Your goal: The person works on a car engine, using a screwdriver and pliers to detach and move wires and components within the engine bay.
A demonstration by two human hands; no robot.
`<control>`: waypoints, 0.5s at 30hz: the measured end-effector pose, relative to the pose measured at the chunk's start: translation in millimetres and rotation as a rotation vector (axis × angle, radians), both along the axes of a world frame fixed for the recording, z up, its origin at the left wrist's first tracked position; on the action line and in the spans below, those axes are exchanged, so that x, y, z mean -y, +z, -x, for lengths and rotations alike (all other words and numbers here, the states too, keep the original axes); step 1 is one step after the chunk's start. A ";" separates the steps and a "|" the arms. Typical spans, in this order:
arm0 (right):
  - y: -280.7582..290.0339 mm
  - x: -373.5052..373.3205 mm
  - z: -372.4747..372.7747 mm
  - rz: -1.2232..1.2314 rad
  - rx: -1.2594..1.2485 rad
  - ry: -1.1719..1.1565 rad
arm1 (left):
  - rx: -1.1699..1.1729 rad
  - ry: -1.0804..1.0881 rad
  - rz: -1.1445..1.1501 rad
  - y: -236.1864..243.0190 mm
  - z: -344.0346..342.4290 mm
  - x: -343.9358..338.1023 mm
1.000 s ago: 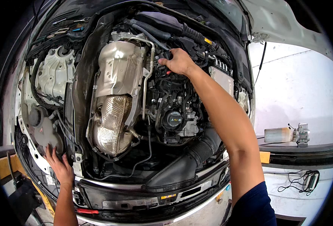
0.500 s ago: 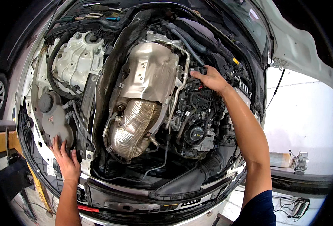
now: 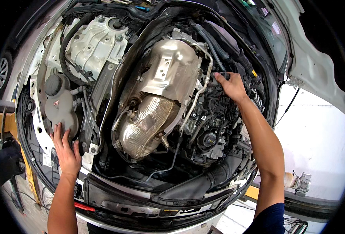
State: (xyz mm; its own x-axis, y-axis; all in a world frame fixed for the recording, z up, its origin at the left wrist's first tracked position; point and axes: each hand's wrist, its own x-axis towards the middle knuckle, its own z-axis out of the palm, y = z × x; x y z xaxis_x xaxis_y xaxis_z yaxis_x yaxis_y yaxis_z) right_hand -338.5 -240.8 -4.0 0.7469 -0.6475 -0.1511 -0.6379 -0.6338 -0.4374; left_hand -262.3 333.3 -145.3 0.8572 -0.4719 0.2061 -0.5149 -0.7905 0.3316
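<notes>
My left hand (image 3: 66, 150) rests with fingers spread on the near end of a grey plastic coolant tank (image 3: 59, 102) with a dark round cap. At the far right of the engine, my right hand (image 3: 231, 86) reaches down with thumb and fingers closed around a small dark part beside a hose; the fingers mostly cover it. Between my hands lies a shiny metal heat shield (image 3: 172, 70), with a dimpled foil-covered exhaust section (image 3: 145, 126) at its near end. A thin metal pipe (image 3: 203, 87) runs along the shield's right side.
A black oil filler cap (image 3: 209, 139) and wiring sit right of the exhaust. A ribbed air intake duct (image 3: 215, 177) crosses the front. The raised hood (image 3: 313, 58) stands at the right. A red-handled tool (image 3: 84, 206) lies at the front edge, beside a yellow lift arm (image 3: 31, 177).
The view has shifted, so the engine bay sits further right and slightly higher in the picture. Both hands keep about the same places on the car.
</notes>
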 end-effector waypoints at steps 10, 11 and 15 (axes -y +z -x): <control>1.1 -1.9 0.2 -0.041 0.117 -0.030 | -0.029 0.004 0.044 4.0 0.1 2.1; -0.5 -2.0 3.3 -0.012 0.133 -0.001 | -0.031 0.004 0.043 3.9 -0.1 1.9; -3.4 1.6 7.8 0.074 0.136 0.092 | -0.020 0.011 0.038 3.2 -0.8 0.9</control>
State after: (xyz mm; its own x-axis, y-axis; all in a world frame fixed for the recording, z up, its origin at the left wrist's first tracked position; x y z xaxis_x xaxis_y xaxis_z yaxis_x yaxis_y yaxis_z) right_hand -346.4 -242.4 -7.4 0.8137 -0.5813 0.0010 -0.5141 -0.7204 -0.4655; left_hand -261.5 332.4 -142.2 0.8666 -0.4543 0.2067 -0.4990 -0.7830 0.3712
